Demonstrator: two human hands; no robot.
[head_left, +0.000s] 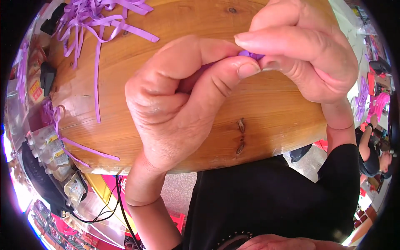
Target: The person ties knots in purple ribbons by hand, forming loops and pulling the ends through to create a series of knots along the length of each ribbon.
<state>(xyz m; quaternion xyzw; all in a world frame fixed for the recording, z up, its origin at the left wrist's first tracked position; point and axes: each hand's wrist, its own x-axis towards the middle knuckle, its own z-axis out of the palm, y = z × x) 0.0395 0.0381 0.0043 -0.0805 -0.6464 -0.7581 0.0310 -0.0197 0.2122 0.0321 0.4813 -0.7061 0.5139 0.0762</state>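
Note:
Above the wooden table, both my hands meet at a small folded piece of purple ribbon (pixel 252 55). My left hand (pixel 177 93) is closed, its thumb and index finger pinching the ribbon from the left. My right hand (pixel 312 52) pinches the same piece from the right between thumb and index finger. Most of the ribbon is hidden by the fingertips, so its exact fold cannot be made out. At the far left of the table lies a tangled heap of purple ribbon strips (pixel 93 18), several ends trailing toward me.
The wooden table (pixel 271 125) curves along its near edge. More loose purple strips (pixel 91 150) lie at its near left corner. Past the left edge are clear plastic packs (pixel 54 146), a black pouch (pixel 39 175) and dark cables (pixel 118 200). Another person (pixel 368 152) is at the far right.

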